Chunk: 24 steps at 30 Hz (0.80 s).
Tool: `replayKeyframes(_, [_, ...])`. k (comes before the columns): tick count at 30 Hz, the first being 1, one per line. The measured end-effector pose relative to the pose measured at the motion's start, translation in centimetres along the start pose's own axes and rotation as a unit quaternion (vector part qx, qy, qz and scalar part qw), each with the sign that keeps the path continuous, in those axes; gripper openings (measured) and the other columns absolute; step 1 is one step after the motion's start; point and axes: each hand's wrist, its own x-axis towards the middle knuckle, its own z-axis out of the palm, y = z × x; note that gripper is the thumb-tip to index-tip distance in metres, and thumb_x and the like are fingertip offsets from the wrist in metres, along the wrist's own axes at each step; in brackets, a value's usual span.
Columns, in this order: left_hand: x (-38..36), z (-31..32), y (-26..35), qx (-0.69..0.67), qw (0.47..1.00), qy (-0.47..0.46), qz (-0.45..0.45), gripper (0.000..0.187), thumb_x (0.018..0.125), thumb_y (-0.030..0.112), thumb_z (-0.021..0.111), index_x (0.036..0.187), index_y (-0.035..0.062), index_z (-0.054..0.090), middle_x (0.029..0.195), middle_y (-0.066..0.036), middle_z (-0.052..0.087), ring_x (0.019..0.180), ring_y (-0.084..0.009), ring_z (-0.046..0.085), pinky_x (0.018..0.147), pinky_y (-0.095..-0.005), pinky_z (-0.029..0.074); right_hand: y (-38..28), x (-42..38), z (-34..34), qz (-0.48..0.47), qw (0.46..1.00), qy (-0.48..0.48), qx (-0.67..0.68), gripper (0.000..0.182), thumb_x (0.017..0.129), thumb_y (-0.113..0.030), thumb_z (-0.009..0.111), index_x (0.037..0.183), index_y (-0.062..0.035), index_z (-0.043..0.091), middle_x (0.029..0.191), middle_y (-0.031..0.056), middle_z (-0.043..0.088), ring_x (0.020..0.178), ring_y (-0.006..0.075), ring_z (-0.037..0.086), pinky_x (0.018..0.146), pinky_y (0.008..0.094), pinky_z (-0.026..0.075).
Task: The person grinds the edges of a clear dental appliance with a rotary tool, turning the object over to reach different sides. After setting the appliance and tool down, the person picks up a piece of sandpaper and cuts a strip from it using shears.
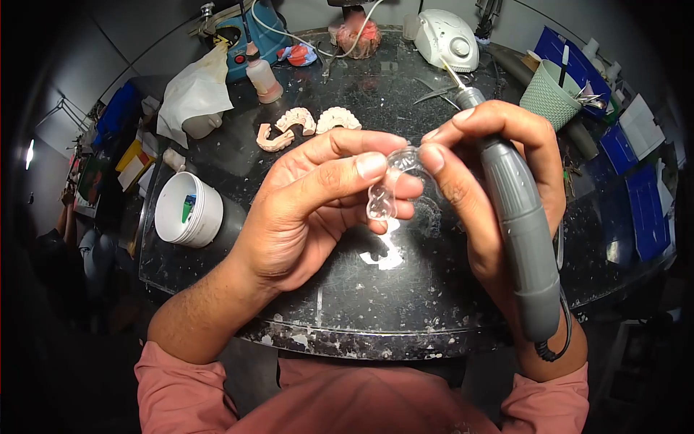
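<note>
A clear plastic dental aligner (381, 202), curved like an arch, is pinched between the thumb and fingers of my left hand (303, 206). My right hand (473, 195) grips a grey rotary handpiece (515, 210), its thin bur pointing up and away from me. The right thumb and index fingertips also meet at the aligner's curved front. A cord leaves the handpiece's lower end beside my right wrist. Beyond my left hand lie pinkish plaster dental models (296, 121), and one pale model (337, 119) sits beside them.
On the black worktop (347, 304), a white tub (189, 210) with a green item inside stands left. Farther back are a pink-stained bottle (264, 81), a blue machine (253, 40) and a white control unit (447, 42). A green basket (551, 94) of tools stands right.
</note>
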Motion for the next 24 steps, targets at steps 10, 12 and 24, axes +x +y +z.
replayKeyframes(10, [0.1, 0.7, 0.1, -0.041, 0.998, 0.046, 0.033, 0.051, 0.092, 0.010, 0.054, 0.138, -0.0057, 0.038, 0.114, -0.022, 0.063, 0.099, -0.0269, 0.067, 0.078, -0.0281, 0.058, -1.7, 0.8, -2.1, -0.083, 0.974, -0.046, -0.205, 0.039, 0.088, -0.024, 0.056, 0.117, 0.0015, 0.059, 0.110, 0.0146, 0.061, 0.103, 0.0220, 0.058, 0.098, 0.0372, 0.042])
replayKeyframes(12, [0.1, 0.5, 0.2, -0.040, 0.998, 0.035, 0.032, 0.053, 0.092, 0.010, 0.055, 0.139, -0.0061, 0.035, 0.117, -0.021, 0.062, 0.102, -0.0256, 0.066, 0.082, -0.0273, 0.057, 0.4, 0.9, -2.0, -0.166, 0.975, -0.064, -0.134, 0.036, 0.085, -0.017, 0.060, 0.114, 0.0021, 0.055, 0.111, 0.0165, 0.061, 0.109, 0.0254, 0.058, 0.107, 0.0465, 0.036])
replayKeyframes(24, [0.3, 0.7, 0.1, 0.006, 0.997, 0.065, 0.039, 0.052, 0.092, 0.011, 0.054, 0.138, -0.0077, 0.038, 0.113, -0.011, 0.062, 0.092, -0.0129, 0.062, 0.087, -0.0249, 0.052, 0.9, 0.7, -1.2, -0.147, 0.976, -0.116, -0.111, 0.032, 0.073, -0.004, 0.068, 0.103, -0.0006, 0.059, 0.099, 0.0131, 0.063, 0.112, 0.0317, 0.059, 0.106, 0.0512, 0.036])
